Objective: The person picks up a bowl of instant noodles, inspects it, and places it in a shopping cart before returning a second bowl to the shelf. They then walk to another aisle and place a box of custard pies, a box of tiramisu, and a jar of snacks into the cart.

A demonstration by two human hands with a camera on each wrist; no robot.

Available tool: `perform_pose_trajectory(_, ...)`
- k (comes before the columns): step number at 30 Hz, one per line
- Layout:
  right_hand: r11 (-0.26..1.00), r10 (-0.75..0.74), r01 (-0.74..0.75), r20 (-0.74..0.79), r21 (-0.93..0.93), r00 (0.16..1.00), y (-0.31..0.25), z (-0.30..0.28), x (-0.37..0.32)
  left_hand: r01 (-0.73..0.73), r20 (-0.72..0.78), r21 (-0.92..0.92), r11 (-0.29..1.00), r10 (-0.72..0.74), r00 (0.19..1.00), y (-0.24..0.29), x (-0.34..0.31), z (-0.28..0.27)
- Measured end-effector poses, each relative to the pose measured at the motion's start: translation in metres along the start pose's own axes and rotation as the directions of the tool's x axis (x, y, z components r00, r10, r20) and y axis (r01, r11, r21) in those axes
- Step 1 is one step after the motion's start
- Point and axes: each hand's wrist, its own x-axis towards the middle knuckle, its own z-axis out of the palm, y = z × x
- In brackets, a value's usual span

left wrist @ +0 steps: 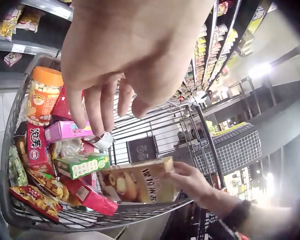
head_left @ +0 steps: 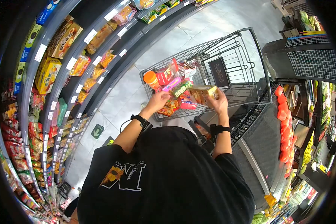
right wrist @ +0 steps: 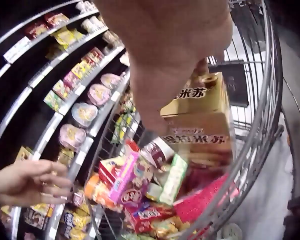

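Observation:
My right hand (head_left: 218, 100) grips a gold-brown box (head_left: 201, 93) of snacks by its end, with the thumb and fingers around it. In the left wrist view the box (left wrist: 135, 182) is tilted at the cart's near side, beside the heaped goods. Held over the other end of the goods, my left hand (head_left: 159, 101) has loosely extended fingers and nothing in them. Below it in the shopping cart (left wrist: 6, 210) lie an orange-lidded jar (left wrist: 42, 97), a pink box (left wrist: 65, 131), a green box (left wrist: 82, 165), red packs and several snack bags.
Shelves (head_left: 74, 52) of packaged snacks curve along the left. A black panel (head_left: 219, 72) stands inside the cart towards its handle end. On the right, a dark display stand (head_left: 250, 138) carries a row of round red items (head_left: 283, 123). Light floor tiles (head_left: 198, 30) show beyond the cart.

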Motion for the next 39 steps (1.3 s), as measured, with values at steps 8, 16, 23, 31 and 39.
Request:
perform_pose_trajectory(8, 0.571, 0.145, -0.47, 0.481, 0.673, 0.864, -0.031, -0.021, 0.016, -0.092, 0.026, -0.385, 0.918, 0.11, 0.994, 0.051, -0.016, -0.014)
perform_pose_trajectory(16, 0.291, -0.149, -0.466, 0.521, 0.835, 0.84, -0.097, 0.029, 0.008, -0.253, -0.173, -0.401, 0.881, 0.198, 0.965, 0.049, -0.052, -0.074)
perform_pose_trajectory(23, 0.194, -0.325, -0.41, 0.453, 0.891, 0.83, -0.14, 0.052, 0.03, -0.254, -0.292, -0.857, 0.449, -0.017, 0.956, 0.032, -0.097, -0.105)
perform_pose_trajectory(31, 0.286, -0.429, -0.376, 0.469, 0.881, 0.772, -0.213, 0.073, 0.018, -0.435, -0.503, -0.833, 0.342, -0.14, 0.853, -0.012, -0.132, -0.137)
perform_pose_trajectory(39, 0.469, -0.44, -0.238, 0.458, 0.851, 0.772, -0.282, 0.138, -0.013, -0.402, -0.518, -0.791, 0.461, -0.157, 0.841, -0.05, -0.179, -0.205)
